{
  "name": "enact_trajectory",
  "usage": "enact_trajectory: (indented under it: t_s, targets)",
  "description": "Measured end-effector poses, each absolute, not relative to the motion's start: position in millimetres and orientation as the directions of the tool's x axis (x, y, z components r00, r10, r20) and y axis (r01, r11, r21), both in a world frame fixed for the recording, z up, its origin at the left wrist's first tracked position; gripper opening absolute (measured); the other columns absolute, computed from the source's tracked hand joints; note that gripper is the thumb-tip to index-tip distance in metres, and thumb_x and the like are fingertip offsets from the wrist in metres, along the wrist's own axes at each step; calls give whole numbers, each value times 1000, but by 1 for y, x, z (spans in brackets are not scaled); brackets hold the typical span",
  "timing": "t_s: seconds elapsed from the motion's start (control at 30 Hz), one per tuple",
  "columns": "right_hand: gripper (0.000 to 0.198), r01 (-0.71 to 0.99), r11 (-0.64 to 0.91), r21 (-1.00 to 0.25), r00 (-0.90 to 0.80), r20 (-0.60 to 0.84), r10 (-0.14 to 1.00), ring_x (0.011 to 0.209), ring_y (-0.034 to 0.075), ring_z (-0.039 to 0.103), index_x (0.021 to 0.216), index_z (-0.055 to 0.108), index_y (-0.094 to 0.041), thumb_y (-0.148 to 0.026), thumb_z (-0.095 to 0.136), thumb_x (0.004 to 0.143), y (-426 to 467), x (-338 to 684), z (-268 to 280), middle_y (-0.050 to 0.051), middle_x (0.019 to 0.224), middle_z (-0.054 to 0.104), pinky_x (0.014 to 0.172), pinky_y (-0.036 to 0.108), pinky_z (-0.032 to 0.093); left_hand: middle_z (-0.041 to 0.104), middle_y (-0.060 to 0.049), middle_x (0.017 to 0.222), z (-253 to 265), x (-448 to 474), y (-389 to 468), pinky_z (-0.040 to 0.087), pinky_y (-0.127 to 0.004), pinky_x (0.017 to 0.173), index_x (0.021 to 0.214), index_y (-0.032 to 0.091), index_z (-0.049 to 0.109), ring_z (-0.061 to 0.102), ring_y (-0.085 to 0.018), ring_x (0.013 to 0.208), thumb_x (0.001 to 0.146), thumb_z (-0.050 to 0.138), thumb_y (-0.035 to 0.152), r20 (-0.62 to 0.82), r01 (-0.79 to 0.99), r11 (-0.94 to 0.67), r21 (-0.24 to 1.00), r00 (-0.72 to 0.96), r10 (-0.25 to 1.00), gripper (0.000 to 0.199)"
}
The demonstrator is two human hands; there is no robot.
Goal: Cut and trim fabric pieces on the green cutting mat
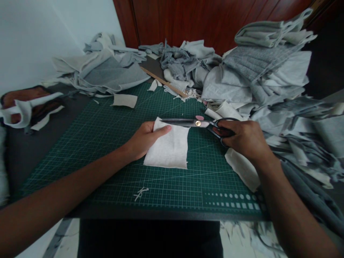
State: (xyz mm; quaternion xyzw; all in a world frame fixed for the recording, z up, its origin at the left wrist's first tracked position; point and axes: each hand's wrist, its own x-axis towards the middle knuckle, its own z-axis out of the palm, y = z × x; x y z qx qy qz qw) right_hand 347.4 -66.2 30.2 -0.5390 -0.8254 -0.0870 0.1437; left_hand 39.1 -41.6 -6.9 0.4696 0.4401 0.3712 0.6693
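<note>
A small white piece of fabric (172, 148) is held over the green cutting mat (113, 143). My left hand (146, 138) pinches its upper left side, thumb on top and fingers underneath. In my right hand (243, 136) are black-handled scissors (198, 123), with my fingers through the loops. Their blades point left and lie along the top edge of the fabric, the tip close to my left thumb. A pink oval piece (199, 117) shows just behind the scissors' pivot. Thin white trimmings (141, 192) lie on the mat near the front edge.
Heaped grey and white fabric (268, 71) crowds the right side and back. More cloth (107, 71) lies at the back left. A wooden strip (163, 82) slants across the mat's far edge. A loose off-white scrap (243, 170) sits under my right wrist.
</note>
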Motion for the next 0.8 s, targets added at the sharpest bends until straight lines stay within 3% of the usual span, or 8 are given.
enact_trajectory:
  t_s: [0.37, 0.57, 0.8]
  targets:
    - [23, 915, 402, -24, -371, 339, 864, 69, 21, 67, 88, 72, -23, -10, 56, 76, -63, 353, 31, 3, 79, 75, 60, 29, 33, 77, -5, 82, -5, 39, -42, 53, -30, 63, 89, 16, 77, 69, -19, 70, 77, 85, 45, -230, -78, 277, 958, 369, 901, 33]
    - [28, 903, 425, -63, -379, 352, 856, 77, 24, 72, 89, 73, -24, -8, 56, 73, -60, 361, 29, 3, 87, 78, 63, 29, 39, 75, -4, 77, -9, 37, -39, 48, -27, 57, 86, 16, 76, 66, -17, 63, 76, 86, 46, -240, -79, 285, 955, 355, 904, 33]
    - [24, 917, 394, -62, -338, 403, 851, 74, 25, 72, 86, 75, -23, -11, 57, 75, -57, 372, 29, 4, 82, 77, 61, 31, 40, 80, -8, 87, -4, 36, -39, 56, -32, 73, 100, 18, 79, 75, -23, 80, 79, 83, 43, -277, -165, 376, 912, 428, 860, 33]
